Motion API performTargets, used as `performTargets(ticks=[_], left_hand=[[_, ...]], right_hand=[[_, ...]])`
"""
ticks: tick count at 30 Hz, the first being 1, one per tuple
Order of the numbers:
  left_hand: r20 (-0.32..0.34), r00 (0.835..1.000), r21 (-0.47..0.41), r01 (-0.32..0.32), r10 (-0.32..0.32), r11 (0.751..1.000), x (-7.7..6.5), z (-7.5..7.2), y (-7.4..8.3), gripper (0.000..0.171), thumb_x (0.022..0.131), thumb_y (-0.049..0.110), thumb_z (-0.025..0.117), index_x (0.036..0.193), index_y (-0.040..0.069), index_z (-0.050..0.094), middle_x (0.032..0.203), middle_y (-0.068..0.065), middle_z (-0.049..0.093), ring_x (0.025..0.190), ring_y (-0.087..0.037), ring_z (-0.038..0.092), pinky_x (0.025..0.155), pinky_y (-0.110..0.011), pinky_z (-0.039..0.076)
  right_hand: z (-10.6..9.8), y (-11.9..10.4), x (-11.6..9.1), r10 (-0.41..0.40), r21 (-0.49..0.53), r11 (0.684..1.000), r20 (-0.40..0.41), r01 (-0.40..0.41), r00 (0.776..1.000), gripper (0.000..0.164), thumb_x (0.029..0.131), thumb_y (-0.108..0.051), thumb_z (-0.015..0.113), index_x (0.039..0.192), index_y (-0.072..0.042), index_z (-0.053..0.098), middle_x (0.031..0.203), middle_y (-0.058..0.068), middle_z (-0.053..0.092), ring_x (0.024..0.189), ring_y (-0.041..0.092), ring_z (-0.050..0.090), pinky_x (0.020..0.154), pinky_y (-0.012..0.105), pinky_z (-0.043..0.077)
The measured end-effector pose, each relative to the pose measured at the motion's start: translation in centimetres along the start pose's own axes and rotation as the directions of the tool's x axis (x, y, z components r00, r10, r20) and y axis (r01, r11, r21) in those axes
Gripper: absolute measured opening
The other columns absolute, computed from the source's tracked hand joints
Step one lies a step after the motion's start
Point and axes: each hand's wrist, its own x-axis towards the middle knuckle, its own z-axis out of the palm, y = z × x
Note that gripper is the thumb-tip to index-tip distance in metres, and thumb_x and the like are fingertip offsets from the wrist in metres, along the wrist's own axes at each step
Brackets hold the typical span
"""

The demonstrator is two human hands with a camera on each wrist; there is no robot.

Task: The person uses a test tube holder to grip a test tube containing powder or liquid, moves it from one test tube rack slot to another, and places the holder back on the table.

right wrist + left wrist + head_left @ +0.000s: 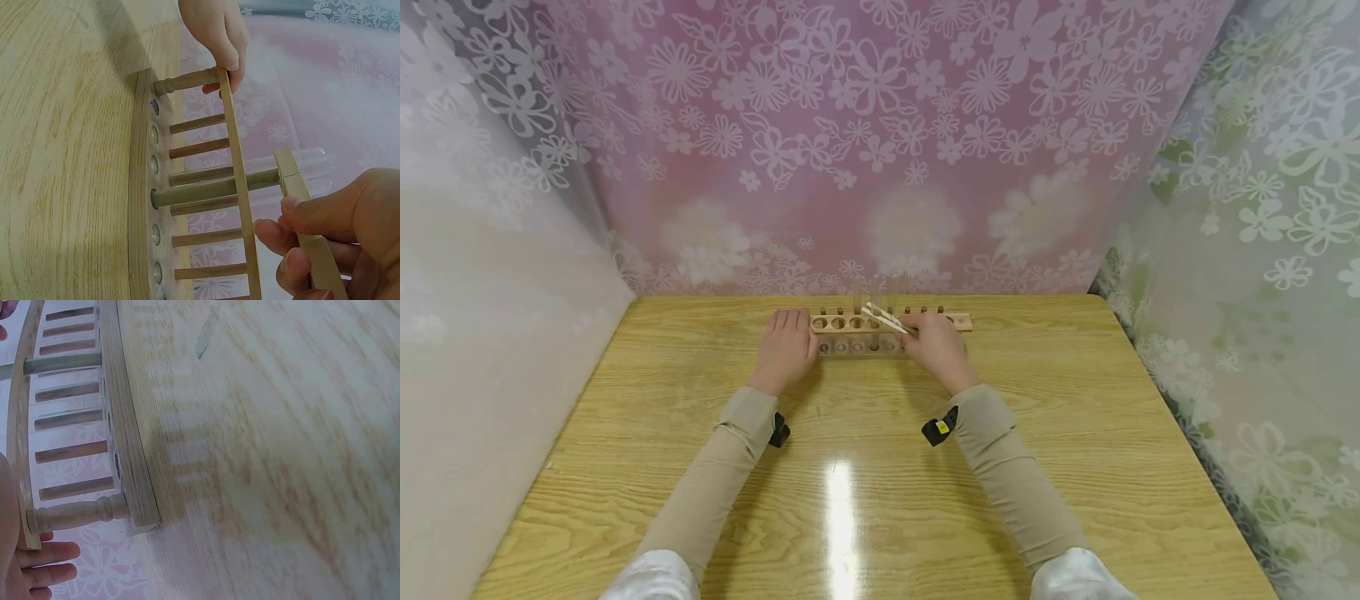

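Left curtain: pale, white-flowered, hanging beside the surface.
Surface: yellow wood grain, far corners rounded; spans the space between the side curtains.
Left sleeve: beige, white cloth further up the arm, black device at the wrist.
Left hand: grasping the near-left end of the rack, thumb and fingers on either side of its top bar.
Rack: wooden, holed top bar, upright pegs; standing near the surface's far edge, about the middle.
Back curtain: pink, white flowers, behind that edge.
Glare: white streak on the surface, nearer the front.
Tube: dark contents, upright in the rack.
Clamp: wooden, its end at the tube's upper part; whether closed round it cannot be told.
Right hand: pinching the clamp.
Right sleeve: beige.
Right curtain: pale, green patches, white flowers.
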Motion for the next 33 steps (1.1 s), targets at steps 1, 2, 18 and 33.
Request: performTargets(ticks=[1,2,18,33], left_hand=[[-0.002,1.000,-0.001,-0.001,0.001,1.000,0.00,0.03,-0.02,0.043,0.103,0.017,0.037,0.135,-0.010,0.045,0.128,-0.027,0.053,0.125,-0.041,0.045,0.119,-0.048,0.022],[-0.003,1.000,-0.002,-0.002,0.002,1.000,0.00,0.04,-0.04,0.042,0.103,0.017,0.038,0.135,-0.010,0.045,0.127,-0.027,0.053,0.125,-0.041,0.045,0.119,-0.048,0.023],[0.021,1.000,0.003,0.005,-0.005,1.000,0.13,0.06,-0.10,0.045,0.103,0.018,0.036,0.137,-0.010,0.044,0.130,-0.027,0.052,0.126,-0.040,0.044,0.119,-0.048,0.023],[0.006,1.000,0.000,0.004,-0.004,1.000,0.09,0.13,-0.06,0.043,0.103,0.017,0.039,0.136,-0.010,0.045,0.128,-0.027,0.052,0.125,-0.040,0.045,0.118,-0.048,0.024]], right_hand=[[0.03,0.02,0.03,0.002,0.002,1.000,0.002,-0.002,1.000,0.036,0.095,-0.016,0.068,0.131,-0.014,0.067,0.105,0.010,0.072,0.055,0.017,0.052,0.042,0.027,0.033],[0.04,0.04,0.04,0.005,0.002,1.000,0.002,-0.005,1.000,0.036,0.095,-0.017,0.067,0.131,-0.014,0.067,0.106,0.010,0.072,0.054,0.017,0.052,0.042,0.027,0.033],[-0.05,0.10,-0.09,-0.013,-0.005,1.000,-0.029,0.013,0.999,0.035,0.096,-0.015,0.066,0.131,-0.012,0.066,0.102,0.012,0.073,0.044,0.013,0.041,0.040,0.024,0.028],[-0.19,-0.08,-0.06,-0.001,-0.022,1.000,-0.035,0.001,0.999,0.032,0.096,-0.019,0.067,0.127,-0.015,0.070,0.085,0.007,0.071,0.045,0.013,0.042,0.041,0.024,0.029]])
